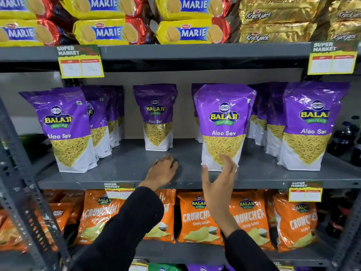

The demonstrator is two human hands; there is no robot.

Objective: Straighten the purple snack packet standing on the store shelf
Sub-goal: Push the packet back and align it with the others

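A purple Aloo Sev packet (223, 122) stands upright at the front of the grey middle shelf (125, 165), right of centre. My right hand (220, 178) is open just in front of its lower edge, fingertips at the packet's base, holding nothing. My left hand (163, 170) rests palm down on the bare shelf surface to the left of that packet, fingers slightly curled. Another purple packet (157, 116) stands farther back, behind my left hand.
More purple packets stand at the left (64, 130) and right (310, 126) of the shelf. Yellow Marie biscuit packs (109, 32) fill the shelf above, orange Crunchex bags (197, 216) the shelf below. Price tags (81, 61) hang from the shelf edges.
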